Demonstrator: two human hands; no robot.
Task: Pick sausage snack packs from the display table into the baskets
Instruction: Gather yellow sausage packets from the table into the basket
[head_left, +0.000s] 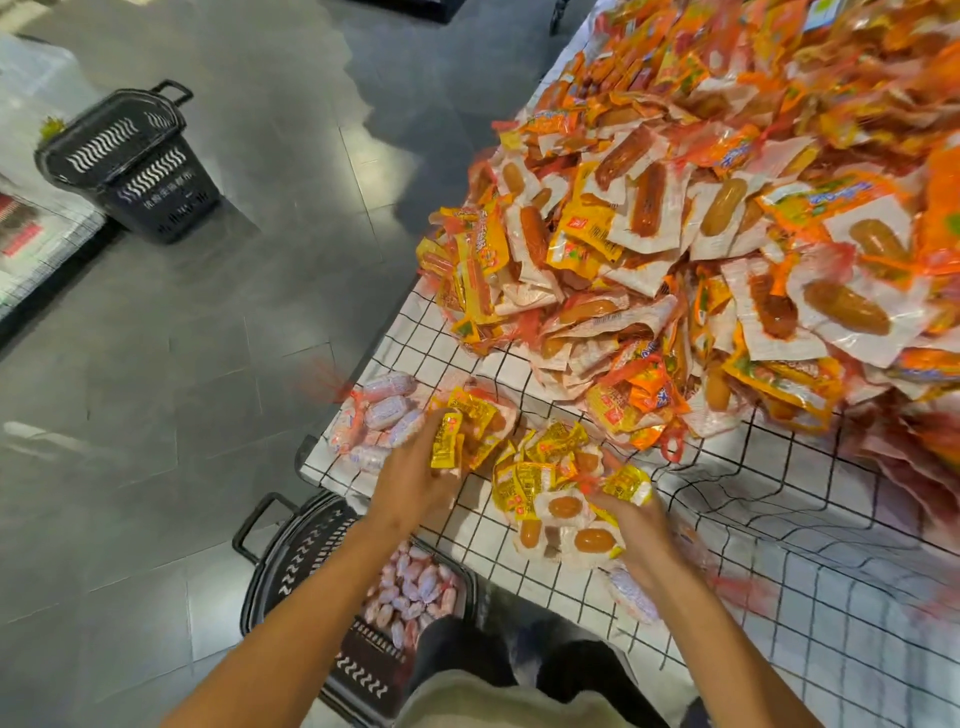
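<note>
we are gripping a yellow sausage pack in the left hand; the right hand is pinching a netted pack on the desk. the near basket is holding pale packs; the heap is remaining, so we are judging it early.

White Chinese lettering on side of far black basket, left of display table; too small to read. Printing on sausage snack packs blurred, illegible.
</note>
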